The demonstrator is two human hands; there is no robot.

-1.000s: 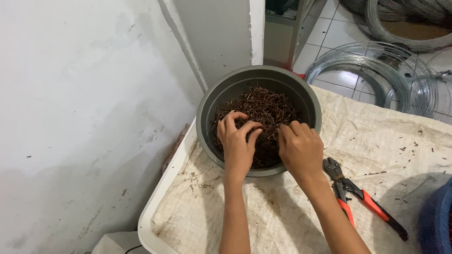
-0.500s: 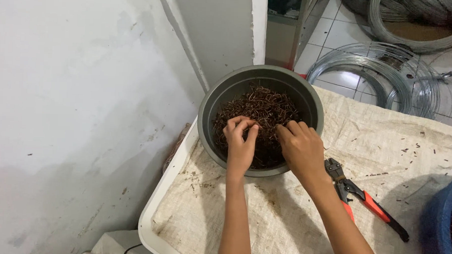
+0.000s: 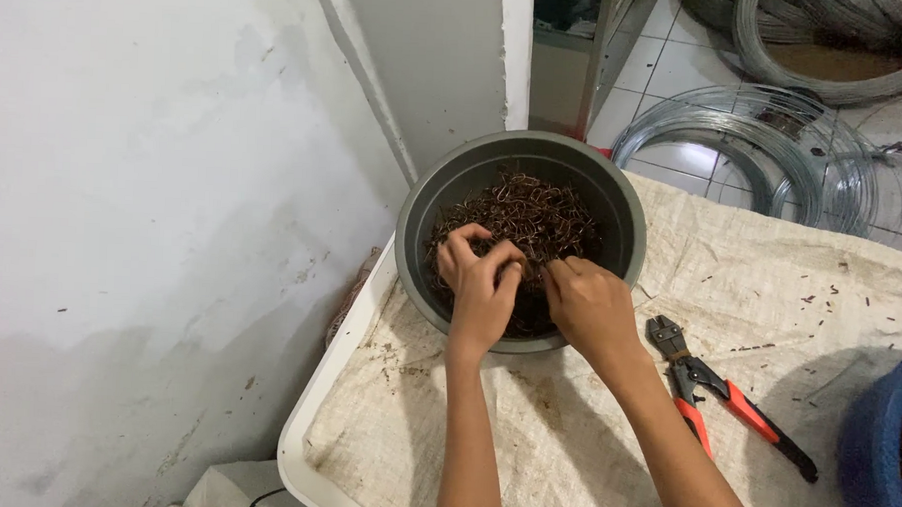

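Head view is showing both hands inside the round grey plastic basin [image 3: 428,208], at twelve o'clock on the sack-covered table [image 3: 769,295]. Left hand [image 3: 480,285] is pinching rusty brown wire hooks [image 3: 537,212]; right hand [image 3: 591,306], fingers curled together, is touching them. Red-handled cutters [image 3: 731,393] are lying at three o'clock.

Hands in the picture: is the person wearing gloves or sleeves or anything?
No. Both the left hand and the right hand are bare, with no gloves, rings, watch or bracelet showing. The forearms are bare too; no sleeves reach into view.
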